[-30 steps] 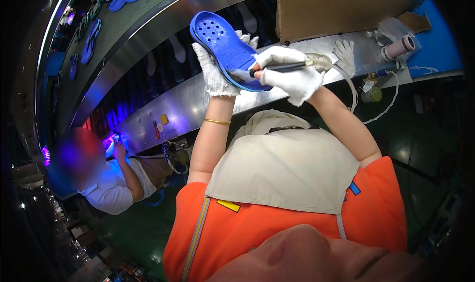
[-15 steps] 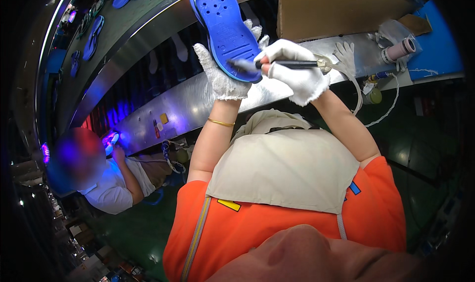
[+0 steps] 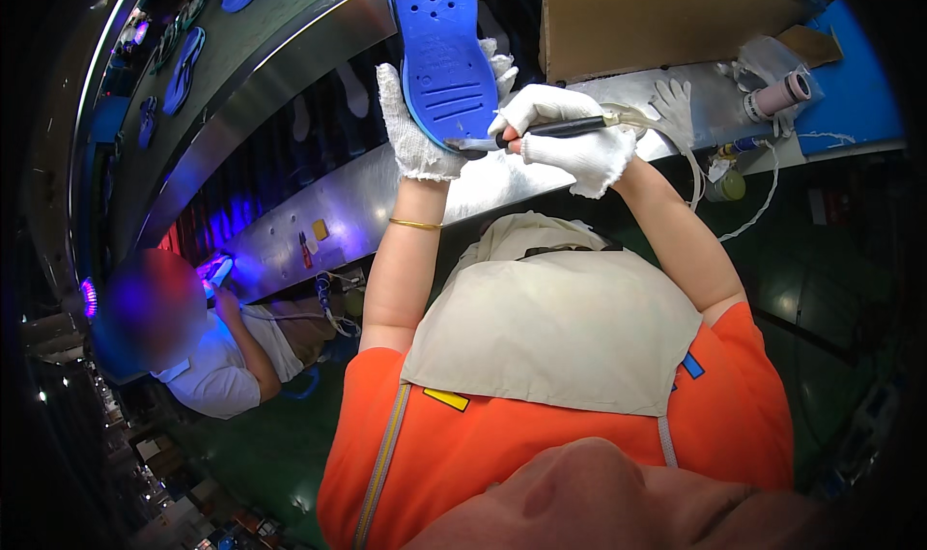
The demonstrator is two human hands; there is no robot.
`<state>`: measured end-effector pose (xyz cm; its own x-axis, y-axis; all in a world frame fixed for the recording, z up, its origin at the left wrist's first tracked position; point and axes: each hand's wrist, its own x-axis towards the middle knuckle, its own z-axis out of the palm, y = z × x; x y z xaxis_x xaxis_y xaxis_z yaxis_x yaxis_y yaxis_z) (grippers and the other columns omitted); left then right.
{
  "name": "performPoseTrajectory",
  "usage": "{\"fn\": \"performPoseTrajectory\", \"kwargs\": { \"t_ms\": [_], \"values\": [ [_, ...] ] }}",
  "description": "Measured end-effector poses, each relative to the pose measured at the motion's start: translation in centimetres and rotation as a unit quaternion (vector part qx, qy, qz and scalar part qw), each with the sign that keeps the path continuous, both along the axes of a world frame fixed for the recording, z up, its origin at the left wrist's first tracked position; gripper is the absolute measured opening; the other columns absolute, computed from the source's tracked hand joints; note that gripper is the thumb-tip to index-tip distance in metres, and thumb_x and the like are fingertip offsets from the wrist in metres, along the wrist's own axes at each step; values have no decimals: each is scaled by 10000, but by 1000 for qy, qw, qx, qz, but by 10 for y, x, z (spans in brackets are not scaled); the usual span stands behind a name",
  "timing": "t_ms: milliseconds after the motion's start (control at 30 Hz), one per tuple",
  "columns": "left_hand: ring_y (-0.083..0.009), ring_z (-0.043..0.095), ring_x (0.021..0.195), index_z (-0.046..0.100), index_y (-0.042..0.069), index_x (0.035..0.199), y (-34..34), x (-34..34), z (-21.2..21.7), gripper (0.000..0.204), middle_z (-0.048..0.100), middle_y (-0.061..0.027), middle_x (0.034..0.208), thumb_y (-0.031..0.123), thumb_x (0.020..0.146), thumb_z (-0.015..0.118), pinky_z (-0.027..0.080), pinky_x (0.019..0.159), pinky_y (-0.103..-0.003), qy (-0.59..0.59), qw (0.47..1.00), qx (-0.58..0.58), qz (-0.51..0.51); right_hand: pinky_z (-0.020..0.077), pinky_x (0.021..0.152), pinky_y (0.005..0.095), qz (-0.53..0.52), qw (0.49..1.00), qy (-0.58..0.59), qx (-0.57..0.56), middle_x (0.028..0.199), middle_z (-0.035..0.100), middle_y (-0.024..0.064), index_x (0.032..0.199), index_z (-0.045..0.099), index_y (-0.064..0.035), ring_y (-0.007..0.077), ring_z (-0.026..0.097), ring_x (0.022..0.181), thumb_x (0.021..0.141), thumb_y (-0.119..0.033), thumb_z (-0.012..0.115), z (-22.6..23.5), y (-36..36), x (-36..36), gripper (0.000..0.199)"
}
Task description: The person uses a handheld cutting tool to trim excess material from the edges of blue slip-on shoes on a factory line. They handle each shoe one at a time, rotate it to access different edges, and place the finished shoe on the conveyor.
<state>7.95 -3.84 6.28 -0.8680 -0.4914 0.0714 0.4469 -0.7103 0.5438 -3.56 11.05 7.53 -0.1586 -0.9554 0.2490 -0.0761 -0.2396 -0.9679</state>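
Observation:
In my left hand [image 3: 413,130], which wears a white knitted glove, rests a blue shoe sole [image 3: 446,72]. The sole lies on the palm, with fingers showing past both sides; it has round holes at its far end and raised bars at the near end. My right hand [image 3: 579,159], gloved in white with bare fingertips, grips a black-handled brush [image 3: 570,126]. Its bristles meet the near rim of the sole. A pale hose [image 3: 681,144] runs from the back of the brush.
A metal bench [image 3: 362,197] lies beneath my hands. Beyond it runs a belt [image 3: 227,62] carrying blue sandals [image 3: 183,72]. A cardboard box [image 3: 657,24], a spare glove [image 3: 673,101] and a pink roll [image 3: 780,94] are at the right. Another person [image 3: 217,357] works at left.
The sole has turned more upright and my left hand has shifted slightly left. The brush tip has moved from the sole's near surface to its near rim.

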Motion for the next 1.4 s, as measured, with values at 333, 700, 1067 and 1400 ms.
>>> {"fn": "performPoseTrajectory", "kwargs": {
  "t_ms": [333,700,1067,1400],
  "values": [
    [-457,509,1171,380,-4,1393,-17,3,0,846,473,-294,1318,673,888,328,389,1035,-550,56,994,62,-65,515,759,290,40,959,-272,64,951,628,80,909,613,-21,143,614,840,795,-42,704,-10,16,6,147],
    [-418,544,1153,404,15,1371,-25,1,13,676,511,-277,1287,549,959,354,485,958,-486,-60,987,25,-148,501,793,297,-3,984,165,-74,926,627,75,819,622,-45,170,613,886,709,11,664,10,-5,0,131],
    [-204,692,740,653,19,1034,-21,-2,20,445,691,-150,917,434,873,634,596,642,-293,-319,935,-96,-118,523,839,286,58,990,59,114,947,681,58,875,665,-46,156,644,904,729,-34,666,20,-8,-24,147],
    [-288,695,751,606,-8,1122,-30,-8,10,568,671,-202,952,513,905,540,606,646,-443,-360,896,-135,-223,525,778,279,41,969,213,120,909,697,33,855,689,-99,164,656,835,740,-137,659,17,-5,-45,124]
  ]
}}
